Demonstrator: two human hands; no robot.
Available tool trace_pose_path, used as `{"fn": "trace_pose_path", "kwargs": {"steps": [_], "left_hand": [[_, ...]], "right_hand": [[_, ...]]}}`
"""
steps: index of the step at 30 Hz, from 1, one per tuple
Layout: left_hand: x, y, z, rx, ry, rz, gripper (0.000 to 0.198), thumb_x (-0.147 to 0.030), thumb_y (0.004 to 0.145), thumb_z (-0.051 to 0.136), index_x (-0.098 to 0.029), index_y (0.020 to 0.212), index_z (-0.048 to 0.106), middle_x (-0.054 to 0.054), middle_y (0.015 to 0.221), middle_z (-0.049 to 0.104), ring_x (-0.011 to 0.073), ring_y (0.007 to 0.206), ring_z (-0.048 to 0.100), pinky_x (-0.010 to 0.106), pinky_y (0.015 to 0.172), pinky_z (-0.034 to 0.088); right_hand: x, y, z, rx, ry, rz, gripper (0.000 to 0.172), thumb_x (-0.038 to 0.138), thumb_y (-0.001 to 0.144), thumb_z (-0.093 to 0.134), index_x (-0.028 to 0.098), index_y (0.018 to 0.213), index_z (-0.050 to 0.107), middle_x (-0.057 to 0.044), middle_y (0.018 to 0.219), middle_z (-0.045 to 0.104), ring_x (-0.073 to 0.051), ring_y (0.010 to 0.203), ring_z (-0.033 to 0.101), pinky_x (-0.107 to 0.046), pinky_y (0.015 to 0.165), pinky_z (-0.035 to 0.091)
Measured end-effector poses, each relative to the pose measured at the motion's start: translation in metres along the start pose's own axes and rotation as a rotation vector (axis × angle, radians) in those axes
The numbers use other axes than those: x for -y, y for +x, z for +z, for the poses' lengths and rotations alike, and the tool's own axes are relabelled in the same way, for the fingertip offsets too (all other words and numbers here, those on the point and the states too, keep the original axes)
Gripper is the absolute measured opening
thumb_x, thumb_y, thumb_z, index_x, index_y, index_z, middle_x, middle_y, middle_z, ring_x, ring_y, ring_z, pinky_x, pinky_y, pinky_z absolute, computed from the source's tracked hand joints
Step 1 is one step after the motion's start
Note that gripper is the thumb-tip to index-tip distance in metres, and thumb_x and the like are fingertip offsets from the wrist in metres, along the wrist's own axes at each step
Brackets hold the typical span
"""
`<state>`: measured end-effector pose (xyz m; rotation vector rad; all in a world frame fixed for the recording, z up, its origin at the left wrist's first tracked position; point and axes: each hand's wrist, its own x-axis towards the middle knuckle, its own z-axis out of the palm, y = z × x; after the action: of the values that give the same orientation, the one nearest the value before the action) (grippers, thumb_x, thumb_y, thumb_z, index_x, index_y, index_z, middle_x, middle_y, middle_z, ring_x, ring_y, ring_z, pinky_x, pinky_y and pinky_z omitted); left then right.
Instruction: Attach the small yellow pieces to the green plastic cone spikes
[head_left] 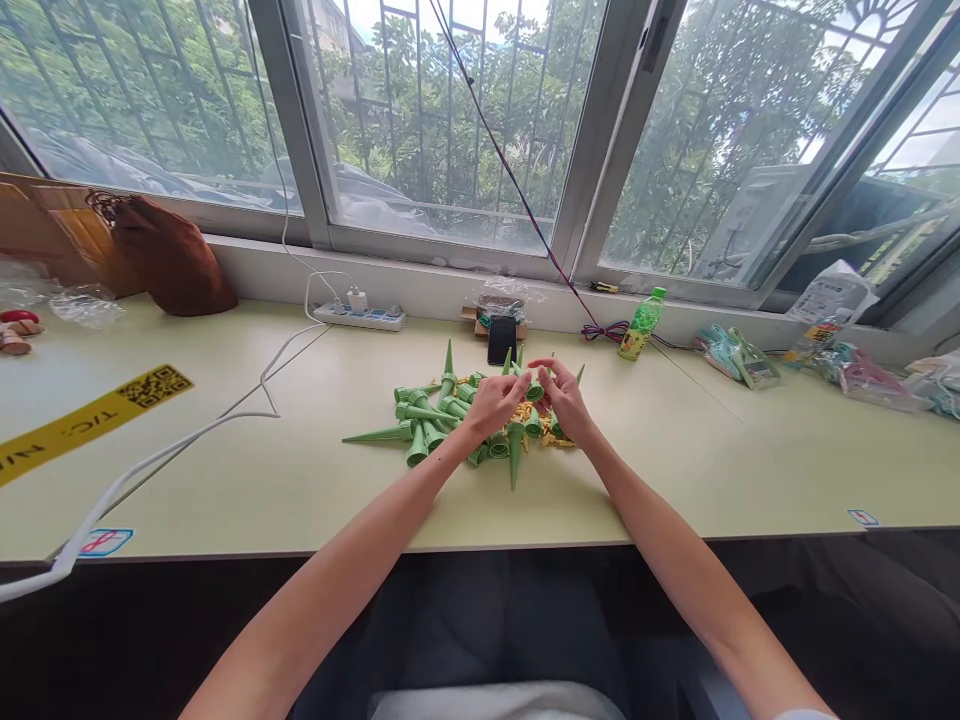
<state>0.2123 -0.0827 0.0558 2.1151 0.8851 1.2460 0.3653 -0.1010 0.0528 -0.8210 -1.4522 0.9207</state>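
Note:
In the head view both hands meet over a pile of green plastic watering spikes on the table. Between my fingertips is one green watering spike, its round open end facing me. My left hand closes on it from the left, thumb and fingers pinched together. From the other side my right hand grips it with bent fingers. Small yellow plastic pieces lie beneath and around my hands, partly covered. One loose spike points toward me below my hands.
Behind the pile are a black phone and a small cardboard box. A green-capped bottle stands to the right, near bagged items. A power strip and white cable lie left. A brown pouch sits further left.

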Motion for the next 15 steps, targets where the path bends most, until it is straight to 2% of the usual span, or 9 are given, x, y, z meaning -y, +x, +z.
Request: {"fn": "trace_pose_path", "kwargs": {"steps": [6,15], "left_hand": [[0.0014,0.0001,-0.0005,0.023,0.058,0.067,0.050,-0.050,0.094,0.041,-0.016,0.059,0.044,-0.002,0.054,0.044,0.0097,0.053,0.039,0.024,0.053,0.029],[0.0061,0.0002,0.0022,0.026,0.081,0.144,0.035,-0.045,0.091,0.053,-0.015,0.072,0.054,0.002,0.073,0.055,0.0113,0.061,0.049,0.024,0.057,0.039]], "right_hand": [[-0.0039,0.0010,-0.0029,-0.006,-0.008,0.007,0.038,0.057,0.087,0.057,0.023,0.102,0.057,0.009,0.054,0.036,-0.006,0.039,0.029,-0.019,0.036,0.031],[-0.0095,0.0027,-0.0056,-0.006,0.016,0.014,0.037,0.056,0.086,0.059,0.023,0.103,0.056,0.010,0.054,0.031,-0.006,0.041,0.026,-0.019,0.036,0.032]]}}
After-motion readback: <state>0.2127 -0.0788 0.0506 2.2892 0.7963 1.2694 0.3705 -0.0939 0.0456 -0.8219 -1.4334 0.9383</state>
